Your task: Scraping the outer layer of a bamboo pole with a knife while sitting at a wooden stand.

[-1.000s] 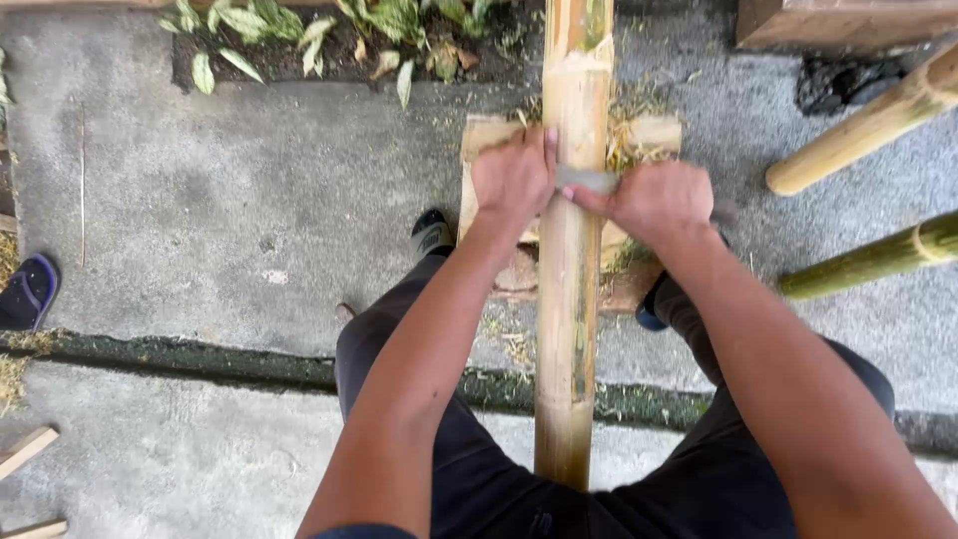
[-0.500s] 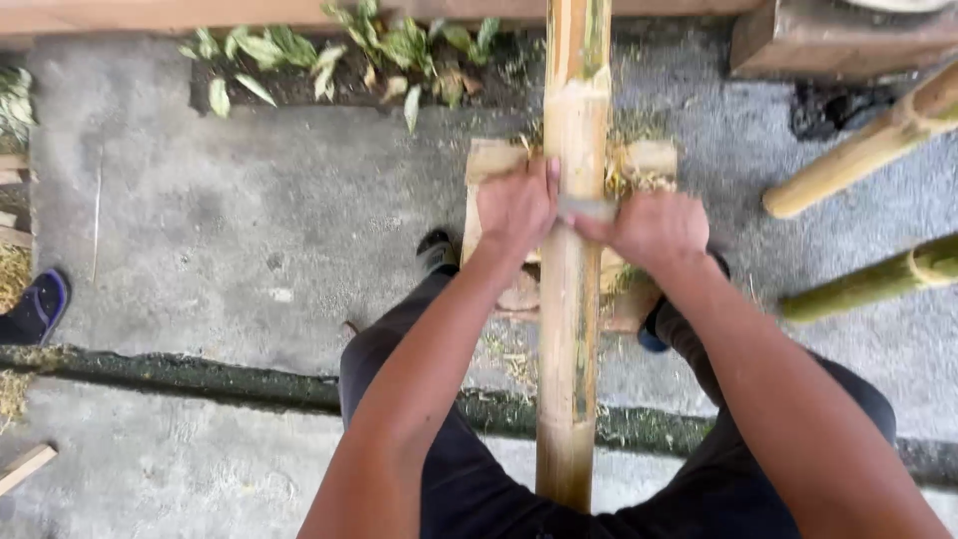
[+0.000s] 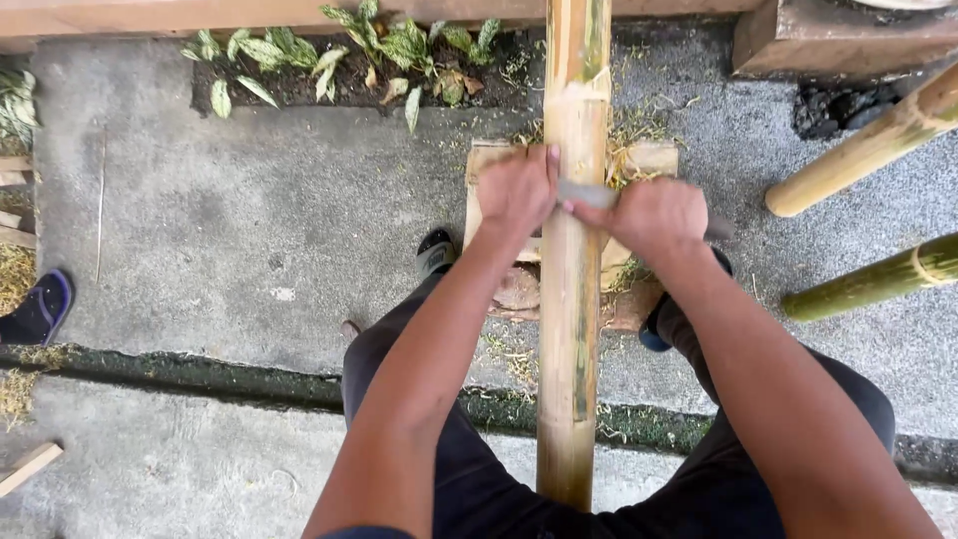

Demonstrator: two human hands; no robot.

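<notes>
Both hands grip a metal blade (image 3: 589, 194) laid across a bamboo pole (image 3: 571, 299). Left hand (image 3: 516, 188) and right hand (image 3: 651, 213) flank the pole. Wooden block (image 3: 654, 160) underneath.

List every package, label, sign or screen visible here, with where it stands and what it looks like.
None: no package, label, sign or screen shows in this view.
What shows instead is bare material: the left hand and right hand hold a grey blade across a long bamboo pole, which lies over a wooden block on the concrete floor.
</notes>
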